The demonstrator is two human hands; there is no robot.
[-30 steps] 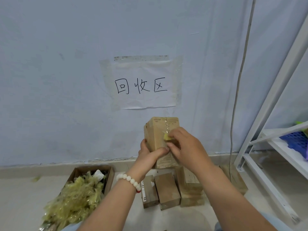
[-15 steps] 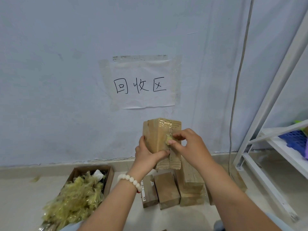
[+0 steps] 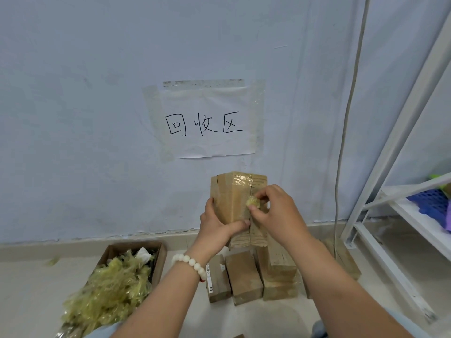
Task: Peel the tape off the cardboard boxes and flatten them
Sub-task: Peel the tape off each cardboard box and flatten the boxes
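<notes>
— Fingers (image 3: 263, 194) of the right hand (image 3: 278, 215): thumb and forefinger pinched tight on a crumpled wad of yellowish tape (image 3: 253, 201), right at the seam of the held cardboard box (image 3: 231, 198).
— And the left hand (image 3: 217, 225)?
— Wrapped round the lower half of the box, thumb across the front; held upright in the air before the wall (image 3: 97, 118) (above the taped boxes (image 3: 244, 276) on the floor (image 3: 29, 289)).
— Step in hand?
— Peeling, by the look of it. Glossy tape strip (image 3: 242, 181) stuck over the top end; not yet flattened.
— Next move?
— Probably a steady pull along the seam and over the top edge, kept low to spare the cardboard, with a firm counter-hold from the left. Then likely off to the carton (image 3: 157, 257) of tape scraps, lower left.
</notes>
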